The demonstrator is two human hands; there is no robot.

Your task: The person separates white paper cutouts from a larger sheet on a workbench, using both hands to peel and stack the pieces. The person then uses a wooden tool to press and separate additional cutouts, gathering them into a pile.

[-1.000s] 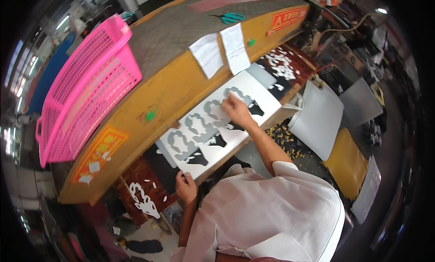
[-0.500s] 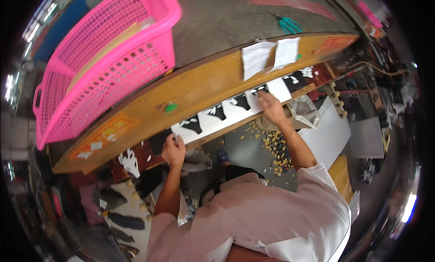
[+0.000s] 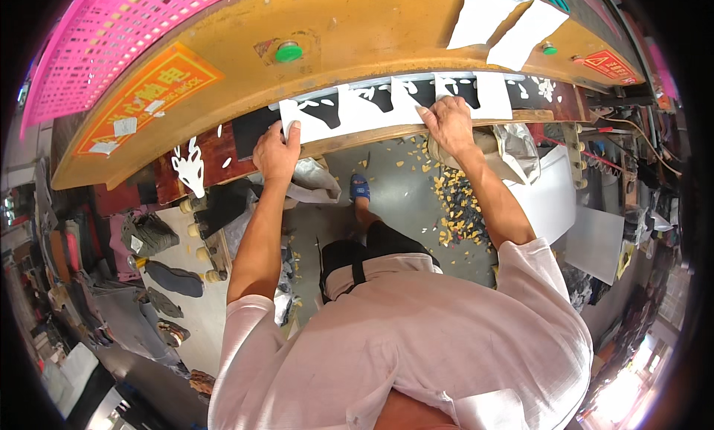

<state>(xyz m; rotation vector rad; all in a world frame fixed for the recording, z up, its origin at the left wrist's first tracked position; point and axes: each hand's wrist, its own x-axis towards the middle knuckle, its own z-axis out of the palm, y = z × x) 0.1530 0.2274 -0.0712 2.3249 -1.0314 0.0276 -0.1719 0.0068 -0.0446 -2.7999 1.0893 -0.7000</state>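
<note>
A white sheet with several cut-out gaps along its far edge lies across a black work surface under the yellow machine beam. My left hand grips the sheet's left end, thumb on top and fingers curled in. My right hand holds the sheet further right, fingers bent over it and thumb apart near the front edge. Small white cut pieces lie in and around the gaps. A branching white offcut rests on the reddish board left of my left hand.
The yellow beam spans the far side, with a green button and hanging white papers. A pink plastic basket stands on top at left. Yellow scraps litter the floor, near a pale bag.
The head view has swung and shifted, so the beam sits higher and more level. Both hands stay at the white sheet; the right hand's fingers now lie bent over it.
</note>
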